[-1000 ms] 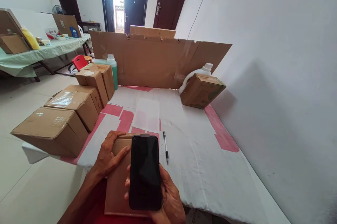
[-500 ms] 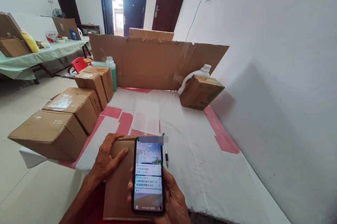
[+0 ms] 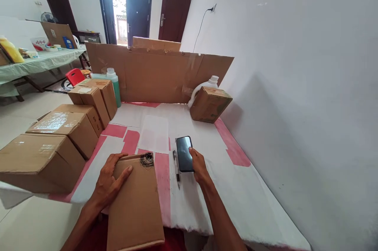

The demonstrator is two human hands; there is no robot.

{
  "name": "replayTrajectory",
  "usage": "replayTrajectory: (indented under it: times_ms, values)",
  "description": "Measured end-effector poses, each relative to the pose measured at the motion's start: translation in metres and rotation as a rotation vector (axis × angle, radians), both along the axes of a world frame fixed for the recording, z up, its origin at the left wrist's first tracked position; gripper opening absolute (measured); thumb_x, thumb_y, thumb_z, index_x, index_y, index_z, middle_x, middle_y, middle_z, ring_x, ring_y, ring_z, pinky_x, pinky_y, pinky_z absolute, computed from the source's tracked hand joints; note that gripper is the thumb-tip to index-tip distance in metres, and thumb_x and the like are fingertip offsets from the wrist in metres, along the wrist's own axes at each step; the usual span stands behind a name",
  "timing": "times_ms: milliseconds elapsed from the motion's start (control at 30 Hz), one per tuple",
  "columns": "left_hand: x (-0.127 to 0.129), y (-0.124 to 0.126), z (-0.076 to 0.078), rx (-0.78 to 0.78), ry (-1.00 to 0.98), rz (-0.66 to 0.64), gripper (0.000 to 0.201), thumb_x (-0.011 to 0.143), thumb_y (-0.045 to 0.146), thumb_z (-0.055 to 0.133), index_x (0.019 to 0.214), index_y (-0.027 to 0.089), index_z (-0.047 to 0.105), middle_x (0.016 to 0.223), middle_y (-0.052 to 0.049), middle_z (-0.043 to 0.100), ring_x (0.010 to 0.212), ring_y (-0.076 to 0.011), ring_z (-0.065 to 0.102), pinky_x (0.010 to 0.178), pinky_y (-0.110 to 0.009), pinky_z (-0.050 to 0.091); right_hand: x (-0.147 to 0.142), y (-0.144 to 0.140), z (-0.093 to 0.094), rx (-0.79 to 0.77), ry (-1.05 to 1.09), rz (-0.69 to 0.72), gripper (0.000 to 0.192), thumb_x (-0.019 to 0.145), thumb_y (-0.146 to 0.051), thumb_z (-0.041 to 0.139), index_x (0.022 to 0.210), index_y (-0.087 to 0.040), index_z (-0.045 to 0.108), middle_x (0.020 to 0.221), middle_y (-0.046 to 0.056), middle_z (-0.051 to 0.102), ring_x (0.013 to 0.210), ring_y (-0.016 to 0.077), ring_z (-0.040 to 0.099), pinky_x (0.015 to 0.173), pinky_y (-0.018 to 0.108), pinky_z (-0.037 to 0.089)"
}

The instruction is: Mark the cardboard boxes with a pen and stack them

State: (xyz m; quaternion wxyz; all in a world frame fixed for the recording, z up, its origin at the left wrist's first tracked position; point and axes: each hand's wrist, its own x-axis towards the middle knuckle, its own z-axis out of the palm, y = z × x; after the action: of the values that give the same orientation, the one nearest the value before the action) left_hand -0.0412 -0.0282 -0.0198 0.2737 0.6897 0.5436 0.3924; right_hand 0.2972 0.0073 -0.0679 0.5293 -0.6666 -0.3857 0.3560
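Observation:
A flat brown cardboard box (image 3: 136, 203) with a black scribble near its far right corner lies in front of me, over the table's near edge. My left hand (image 3: 112, 178) grips its far left side, thumb on top and fingers over the edge. My right hand (image 3: 197, 164) holds a phone (image 3: 184, 154) by its right side. The phone's screen is dark, and it is at or just above the white cloth. Just left of the phone lies a black and white pen (image 3: 178, 180). A white sheet (image 3: 153, 133) lies farther back.
Several cardboard boxes (image 3: 38, 156) line the left edge, with a green-liquid bottle (image 3: 116, 89) behind them. At the back stands a cardboard panel (image 3: 156, 76). A box (image 3: 211, 105) leans by a white jug (image 3: 213, 81) at back right. A wall (image 3: 280, 105) bounds the right.
My right hand has moved the phone off the box, forward and right to the cloth beside the pen. Its lit screen has gone dark. The scribble is now uncovered. The view has shifted right.

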Motion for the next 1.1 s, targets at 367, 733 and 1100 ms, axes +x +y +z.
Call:
replayTrajectory:
  times_ms: [367, 733, 1100]
  values:
    - [0.011, 0.033, -0.009, -0.197, -0.05, 0.048, 0.061, 0.093, 0.058, 0.056, 0.142, 0.022, 0.056, 0.137, -0.014, 0.066, 0.128, -0.033, 0.061, 0.109, -0.051, 0.05, 0.056, 0.01, -0.048, -0.245, -0.549, -0.109, 0.029, 0.087, -0.036, 0.051, 0.091, -0.014, 0.071, 0.092, 0.015, 0.068, 0.092, 0.032, 0.061, 0.087, 0.044, 0.045]
    - [-0.024, -0.043, -0.064, -0.115, -0.177, 0.202, 0.064, 0.099, 0.062, 0.045, 0.147, 0.02, 0.051, 0.151, -0.016, 0.056, 0.138, -0.0311, 0.055, 0.118, -0.054, 0.042, -0.022, -0.087, -0.043, 0.114, -0.584, 0.474, 0.058, 0.087, -0.038, 0.056, 0.142, -0.018, 0.06, 0.142, 0.018, 0.06, 0.134, 0.0339, 0.053, 0.117, 0.053, 0.04]
    - [-0.031, -0.072, 0.007, -0.381, -0.32, -0.047, 0.072, 0.098, 0.072, 0.037, 0.145, 0.023, 0.061, 0.135, -0.013, 0.068, 0.084, -0.024, 0.069, 0.083, -0.041, 0.06, -0.078, -0.126, 0.028, 0.201, -0.24, 0.539, 0.039, 0.098, -0.05, 0.058, 0.127, -0.025, 0.069, 0.103, 0.006, 0.074, 0.09, 0.0241, 0.068, 0.079, 0.033, 0.055]
